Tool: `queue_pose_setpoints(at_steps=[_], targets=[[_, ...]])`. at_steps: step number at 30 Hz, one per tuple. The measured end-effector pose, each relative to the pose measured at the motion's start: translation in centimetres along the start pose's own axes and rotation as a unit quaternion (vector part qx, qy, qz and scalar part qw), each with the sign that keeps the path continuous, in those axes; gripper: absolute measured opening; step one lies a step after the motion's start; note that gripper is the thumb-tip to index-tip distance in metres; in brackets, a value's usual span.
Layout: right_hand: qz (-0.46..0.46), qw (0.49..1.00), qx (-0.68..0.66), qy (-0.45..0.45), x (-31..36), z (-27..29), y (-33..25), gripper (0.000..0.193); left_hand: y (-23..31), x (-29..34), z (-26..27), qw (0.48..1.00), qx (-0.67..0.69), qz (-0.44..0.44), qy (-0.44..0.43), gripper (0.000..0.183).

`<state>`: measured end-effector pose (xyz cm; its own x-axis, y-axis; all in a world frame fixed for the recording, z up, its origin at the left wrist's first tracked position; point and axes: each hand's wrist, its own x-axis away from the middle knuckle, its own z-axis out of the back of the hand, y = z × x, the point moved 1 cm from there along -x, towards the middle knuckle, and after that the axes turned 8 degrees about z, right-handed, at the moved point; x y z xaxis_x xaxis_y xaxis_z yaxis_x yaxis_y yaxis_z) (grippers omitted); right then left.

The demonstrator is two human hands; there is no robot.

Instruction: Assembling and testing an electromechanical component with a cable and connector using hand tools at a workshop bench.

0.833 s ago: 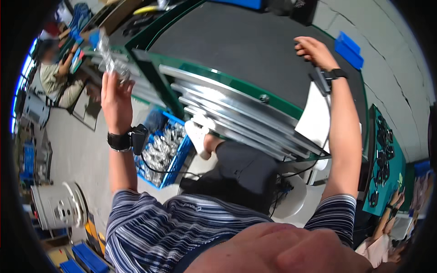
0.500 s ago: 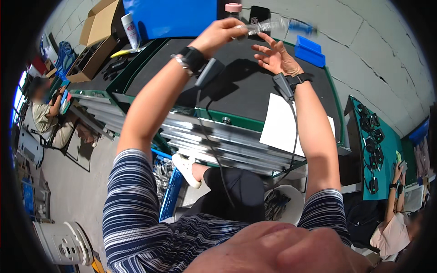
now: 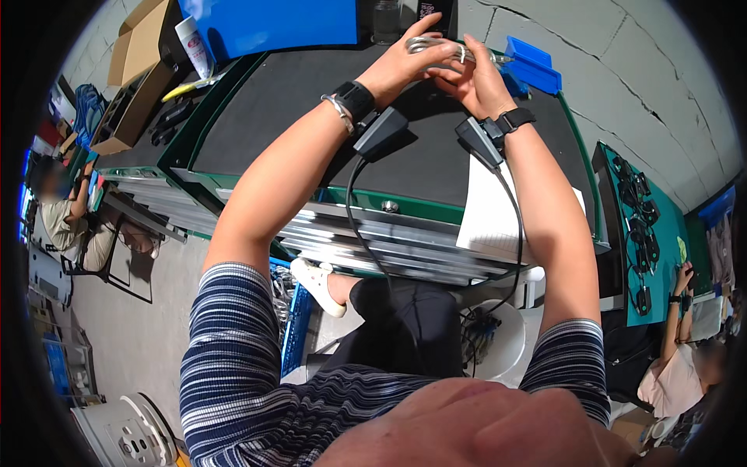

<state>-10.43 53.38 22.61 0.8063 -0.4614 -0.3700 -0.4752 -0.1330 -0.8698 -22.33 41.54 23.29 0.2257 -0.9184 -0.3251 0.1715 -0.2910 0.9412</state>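
Above the far part of the dark bench top, a looped pale grey cable [image 3: 420,42] is held between my two hands. My left hand [image 3: 398,68] is closed on the loop's left side, with one finger stretched upward. My right hand [image 3: 482,84] has its thumb and fingers around the other end, where a light band wraps the strands. A thin metallic tip sticks out past the right thumb. Just beyond that hand is a blue piece [image 3: 512,81], perhaps the cable's plug; its link to the cable is hidden.
A blue bin [image 3: 534,64] stands at the far right corner. White paper [image 3: 490,214] lies at the front edge. Behind are a jar [image 3: 386,23], a dark phone-like slab [image 3: 426,9], a spray can [image 3: 193,48] and a cardboard box [image 3: 138,47]. Wired boxes hang at both wrists.
The cable, earlier stretched out and blurred from my left hand, is now gathered in a loop. My right hand has gone from open fingers to closing on it. The hands are closer together.
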Motion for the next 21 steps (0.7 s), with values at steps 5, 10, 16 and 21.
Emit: queue_pose_setpoints(at_steps=[5, 10, 16, 21], targets=[[0.041, 0.995, 0.083, -0.026, 0.8, -1.0, -0.6, 0.054, 1.5, 0.4, -0.7, 0.973, 0.198, 0.004, -0.118, 0.085], [0.098, 0.990, 0.049, -0.089, 0.8, -2.3, -1.9, 0.055, 2.3, 0.8, -1.2, 0.984, -0.027, -0.151, -0.087, 0.079], [0.032, 0.982, 0.067, -0.171, 1.4, -3.1, -2.2, 0.060, 1.8, 2.0, -1.9, 0.991, -0.081, -0.082, -0.062, 0.073], [-0.070, 0.983, 0.077, -0.151, 1.7, -3.1, -1.0, 0.070, 0.4, 0.9, -1.0, 0.991, -0.022, 0.022, -0.130, 0.046]])
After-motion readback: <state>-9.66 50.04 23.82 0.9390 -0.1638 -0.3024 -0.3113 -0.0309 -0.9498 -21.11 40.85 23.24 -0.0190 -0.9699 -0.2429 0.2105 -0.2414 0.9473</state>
